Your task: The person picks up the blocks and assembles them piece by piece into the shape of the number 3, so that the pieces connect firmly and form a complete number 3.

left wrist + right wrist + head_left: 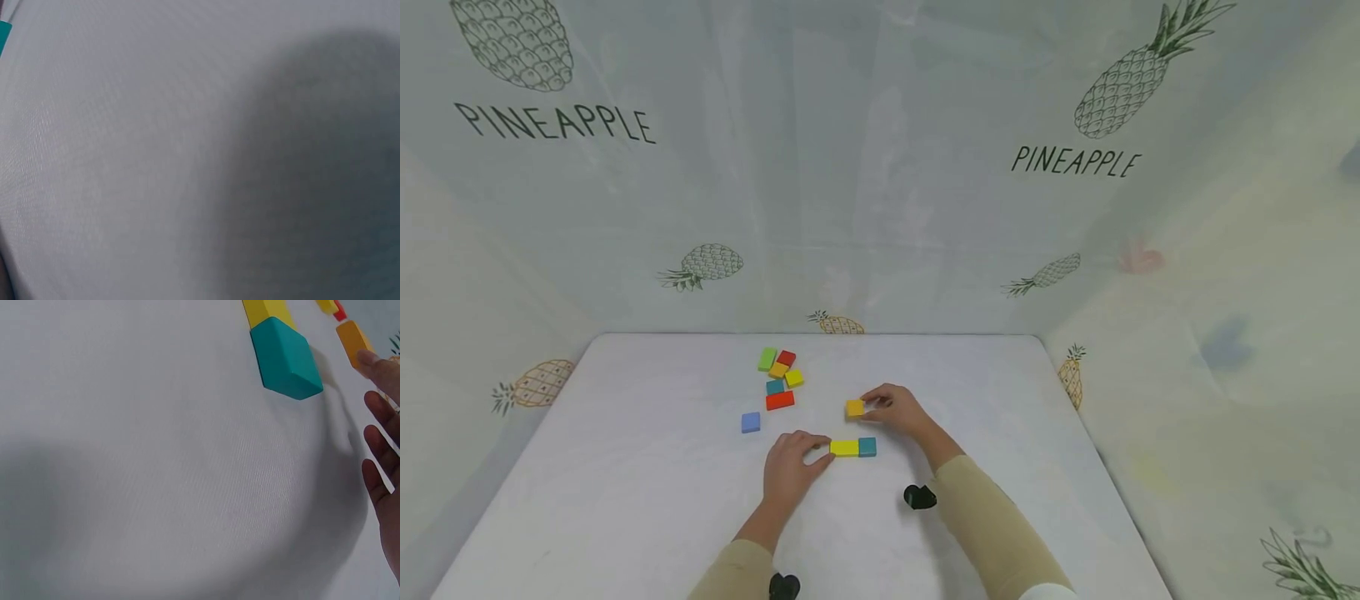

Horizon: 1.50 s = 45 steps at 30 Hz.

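My left hand pinches the left end of a yellow block between thumb and index finger. Against that block's right end sits a teal block, the two forming a short row. Just behind the row, my right hand holds an orange block between thumb and fingers. The right wrist view shows this orange block with the thumb on it, beyond the teal block. In the left wrist view only a sliver of teal block appears at the edge.
Farther back on the white table lies a loose cluster of several blocks, including a green block and a red block. A light blue block lies apart in front of them. A pineapple-print curtain hangs behind the table.
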Each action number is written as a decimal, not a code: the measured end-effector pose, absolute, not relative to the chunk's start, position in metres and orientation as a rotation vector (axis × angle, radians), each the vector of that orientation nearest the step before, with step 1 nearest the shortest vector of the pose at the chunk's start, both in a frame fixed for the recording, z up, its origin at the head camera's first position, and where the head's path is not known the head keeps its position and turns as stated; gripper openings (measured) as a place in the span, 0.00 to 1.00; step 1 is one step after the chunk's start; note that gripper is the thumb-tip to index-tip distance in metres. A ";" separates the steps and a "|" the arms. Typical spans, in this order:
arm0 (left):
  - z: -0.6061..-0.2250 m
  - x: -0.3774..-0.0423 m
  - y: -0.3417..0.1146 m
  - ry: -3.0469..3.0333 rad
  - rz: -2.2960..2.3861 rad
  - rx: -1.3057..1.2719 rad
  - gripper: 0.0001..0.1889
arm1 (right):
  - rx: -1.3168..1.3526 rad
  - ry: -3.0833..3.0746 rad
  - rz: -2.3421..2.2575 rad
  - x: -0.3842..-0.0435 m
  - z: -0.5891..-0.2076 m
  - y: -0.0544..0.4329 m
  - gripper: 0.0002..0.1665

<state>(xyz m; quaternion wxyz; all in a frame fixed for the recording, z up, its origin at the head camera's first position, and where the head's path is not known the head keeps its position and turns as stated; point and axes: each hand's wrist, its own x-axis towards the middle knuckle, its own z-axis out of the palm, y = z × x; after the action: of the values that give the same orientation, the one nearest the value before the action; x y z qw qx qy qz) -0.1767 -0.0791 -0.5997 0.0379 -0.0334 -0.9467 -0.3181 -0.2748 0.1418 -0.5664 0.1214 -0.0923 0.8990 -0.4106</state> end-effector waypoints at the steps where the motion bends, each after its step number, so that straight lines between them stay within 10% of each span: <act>1: -0.600 -0.177 -0.079 -2.904 -0.980 -0.101 0.17 | -0.266 2.629 -1.197 -0.274 -0.566 0.144 0.18; 45: -0.603 -0.179 -0.080 -2.900 -0.946 -0.120 0.17 | -0.306 2.639 -1.298 -0.248 -0.588 0.181 0.16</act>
<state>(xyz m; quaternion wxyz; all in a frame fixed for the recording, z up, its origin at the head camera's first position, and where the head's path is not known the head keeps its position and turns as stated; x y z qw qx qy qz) -0.1788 -0.0795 -0.6035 0.0443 -0.0393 -0.9490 -0.3097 -0.2484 0.1812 -0.5879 0.0922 -0.1029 0.8888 -0.4369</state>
